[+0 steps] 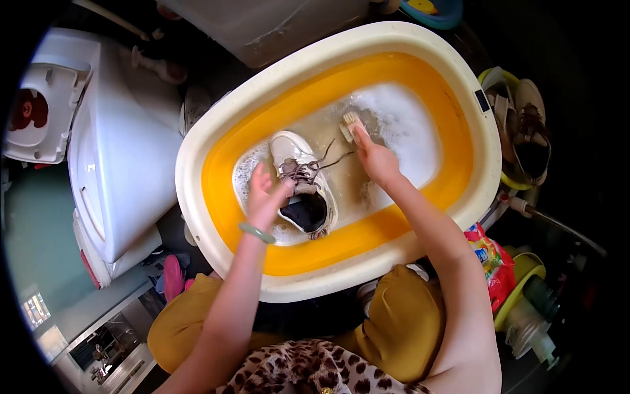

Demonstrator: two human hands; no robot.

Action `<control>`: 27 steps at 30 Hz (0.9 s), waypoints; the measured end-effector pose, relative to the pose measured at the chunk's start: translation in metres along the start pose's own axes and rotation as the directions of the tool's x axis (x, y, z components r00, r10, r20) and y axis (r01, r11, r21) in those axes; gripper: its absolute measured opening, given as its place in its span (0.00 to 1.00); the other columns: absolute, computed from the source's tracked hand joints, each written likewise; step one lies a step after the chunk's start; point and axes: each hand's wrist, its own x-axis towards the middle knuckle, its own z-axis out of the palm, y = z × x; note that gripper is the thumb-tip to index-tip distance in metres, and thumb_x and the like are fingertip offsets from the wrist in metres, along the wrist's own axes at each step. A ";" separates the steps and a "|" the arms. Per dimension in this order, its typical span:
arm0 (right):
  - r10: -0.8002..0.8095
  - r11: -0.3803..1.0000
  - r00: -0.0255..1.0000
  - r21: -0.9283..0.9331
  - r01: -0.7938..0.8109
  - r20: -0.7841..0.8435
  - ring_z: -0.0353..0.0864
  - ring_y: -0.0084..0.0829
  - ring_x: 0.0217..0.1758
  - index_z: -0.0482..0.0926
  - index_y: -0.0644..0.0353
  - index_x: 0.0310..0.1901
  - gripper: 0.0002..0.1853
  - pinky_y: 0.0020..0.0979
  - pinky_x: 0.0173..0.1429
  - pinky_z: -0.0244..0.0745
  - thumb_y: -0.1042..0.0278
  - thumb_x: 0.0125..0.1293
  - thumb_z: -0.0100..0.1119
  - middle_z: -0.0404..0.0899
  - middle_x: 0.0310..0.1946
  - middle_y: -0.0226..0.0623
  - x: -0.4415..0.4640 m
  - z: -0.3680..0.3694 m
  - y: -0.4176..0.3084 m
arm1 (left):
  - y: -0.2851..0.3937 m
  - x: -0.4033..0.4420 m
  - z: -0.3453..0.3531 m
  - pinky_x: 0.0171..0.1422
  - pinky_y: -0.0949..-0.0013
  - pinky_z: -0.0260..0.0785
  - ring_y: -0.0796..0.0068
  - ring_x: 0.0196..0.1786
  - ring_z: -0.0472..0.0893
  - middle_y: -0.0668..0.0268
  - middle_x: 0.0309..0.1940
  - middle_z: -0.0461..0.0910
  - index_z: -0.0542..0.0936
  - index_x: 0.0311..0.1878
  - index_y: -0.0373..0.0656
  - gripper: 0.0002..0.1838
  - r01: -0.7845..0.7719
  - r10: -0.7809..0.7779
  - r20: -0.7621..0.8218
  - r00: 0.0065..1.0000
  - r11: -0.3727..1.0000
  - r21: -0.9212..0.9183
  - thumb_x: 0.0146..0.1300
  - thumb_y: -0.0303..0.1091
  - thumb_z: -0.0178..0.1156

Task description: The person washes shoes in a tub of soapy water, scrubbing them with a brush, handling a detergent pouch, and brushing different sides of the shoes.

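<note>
The left hand is spread wide by the shoe in the soapy tub, the right hand holds a brush, laces poke between them, and more shoes sit outside

Head-worn, looks forward and steeply down from close above the yellow-lined tub, wide enough to catch the wearer's spotted top at 6 o'clock.
</note>
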 end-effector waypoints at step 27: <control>-0.479 0.798 0.723 -0.095 0.595 0.498 0.80 0.40 0.33 0.56 0.26 0.64 0.28 0.37 0.36 0.74 0.66 0.64 0.42 0.77 0.27 0.45 0.012 0.005 -0.157 | -0.196 0.092 -0.036 0.43 0.79 0.69 0.79 0.37 0.75 0.64 0.37 0.78 0.76 0.48 0.36 0.13 0.255 -0.323 0.007 0.946 0.735 -0.629 0.64 0.25 0.44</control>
